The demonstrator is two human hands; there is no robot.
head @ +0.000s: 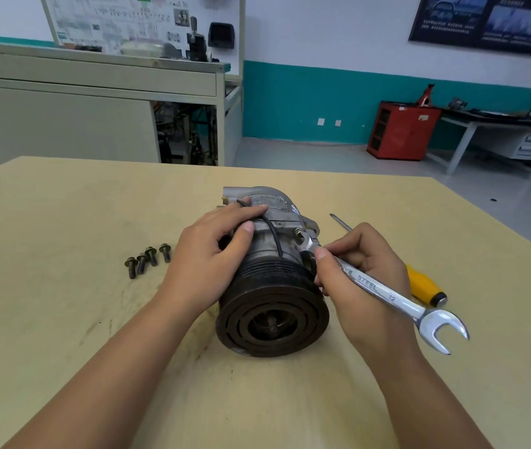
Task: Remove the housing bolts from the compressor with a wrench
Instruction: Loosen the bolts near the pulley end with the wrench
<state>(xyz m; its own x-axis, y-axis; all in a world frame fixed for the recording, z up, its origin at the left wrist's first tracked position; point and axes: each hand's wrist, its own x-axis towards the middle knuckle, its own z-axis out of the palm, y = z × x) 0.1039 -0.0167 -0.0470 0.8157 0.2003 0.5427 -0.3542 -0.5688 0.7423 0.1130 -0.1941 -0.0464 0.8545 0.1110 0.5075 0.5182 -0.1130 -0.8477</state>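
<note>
Gripped in right hand (pixel 364 280), fingers curled round shank: silver steel combination wrench (pixel 387 293), ring end at brass-toned housing bolt (pixel 298 233) of grey aluminium compressor (pixel 270 306) lying mid-tabletop (pixel 63 319). Left hand (pixel 206 254) wrapped over housing. Seat ring squarely, brace against rolling, pull smoothly. Stamped on shank: "STEEL", "12". Four loose dark flanged bolts (pixel 147 260) lying just left.

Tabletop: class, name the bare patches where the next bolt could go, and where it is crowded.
Bare: the table left of the four bolts; the near strip between the forearms. Crowded: right of the compressor, where right hand, wrench and screwdriver bunch; left hand grips its top.
</note>
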